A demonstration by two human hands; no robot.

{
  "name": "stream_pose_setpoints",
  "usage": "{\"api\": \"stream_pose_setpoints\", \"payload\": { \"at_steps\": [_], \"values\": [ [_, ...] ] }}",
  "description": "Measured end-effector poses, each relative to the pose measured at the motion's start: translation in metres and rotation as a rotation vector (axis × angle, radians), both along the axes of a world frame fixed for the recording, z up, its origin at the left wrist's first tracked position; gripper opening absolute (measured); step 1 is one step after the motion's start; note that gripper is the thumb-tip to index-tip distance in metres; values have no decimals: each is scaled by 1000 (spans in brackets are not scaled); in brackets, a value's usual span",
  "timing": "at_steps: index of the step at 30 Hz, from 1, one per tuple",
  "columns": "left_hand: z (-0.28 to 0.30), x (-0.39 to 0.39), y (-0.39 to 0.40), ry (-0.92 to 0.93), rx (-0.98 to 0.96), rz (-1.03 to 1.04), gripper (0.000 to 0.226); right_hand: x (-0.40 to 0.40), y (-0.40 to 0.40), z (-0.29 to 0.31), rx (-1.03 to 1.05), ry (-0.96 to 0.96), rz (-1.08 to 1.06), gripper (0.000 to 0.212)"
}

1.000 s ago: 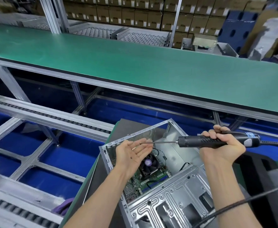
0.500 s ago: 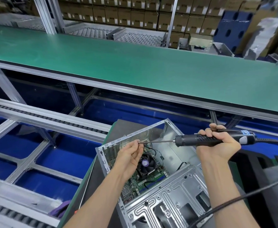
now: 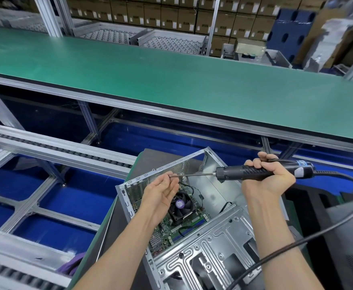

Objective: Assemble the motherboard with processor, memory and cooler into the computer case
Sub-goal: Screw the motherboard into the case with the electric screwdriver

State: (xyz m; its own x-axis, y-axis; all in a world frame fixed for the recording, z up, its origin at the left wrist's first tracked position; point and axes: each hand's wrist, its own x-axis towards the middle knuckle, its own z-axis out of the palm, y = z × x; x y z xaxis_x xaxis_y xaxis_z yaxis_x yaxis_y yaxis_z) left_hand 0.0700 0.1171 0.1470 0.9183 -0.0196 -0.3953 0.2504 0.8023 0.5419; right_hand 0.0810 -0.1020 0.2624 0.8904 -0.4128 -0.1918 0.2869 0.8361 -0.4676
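Note:
An open silver computer case (image 3: 219, 243) lies on a dark mat in front of me. Inside it sits the green motherboard (image 3: 171, 228) with a black cooler fan (image 3: 180, 207) bearing a purple label. My right hand (image 3: 264, 178) grips a black electric screwdriver (image 3: 255, 171), held level above the case with its long bit pointing left. My left hand (image 3: 161, 190) hovers over the board, thumb and fingertips meeting at the bit's tip (image 3: 172, 175). Whether a screw sits between the fingers is too small to tell.
The screwdriver's black cable (image 3: 338, 222) loops from the tool down past my right forearm. A long green bench (image 3: 171, 80) runs across beyond the case. Roller conveyor rails (image 3: 56, 147) and blue floor lie to the left. Stacked cardboard boxes (image 3: 150, 11) fill the background.
My left hand went from palm-up and spread to fingers drawn together at the bit's tip. The screwdriver stayed roughly level above the case.

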Motion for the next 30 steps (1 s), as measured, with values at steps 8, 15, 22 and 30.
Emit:
{"api": "stream_pose_setpoints", "payload": {
  "at_steps": [8, 15, 22, 30],
  "values": [
    [2, 0, -3, -34, 60, 38, 19, 1, 3, -1, 12, 49, -16, 22],
    [14, -4, 0, -58, 34, 115, 27, -1, 13, -1, 55, 40, -9, 20],
    [20, -19, 17, 1, 87, 65, 22, 6, 24, 21, -39, -88, 10, 23],
    [38, -15, 65, 15, 628, 219, 23, 7, 82, 26, -473, -210, 55, 18]
  ]
}}
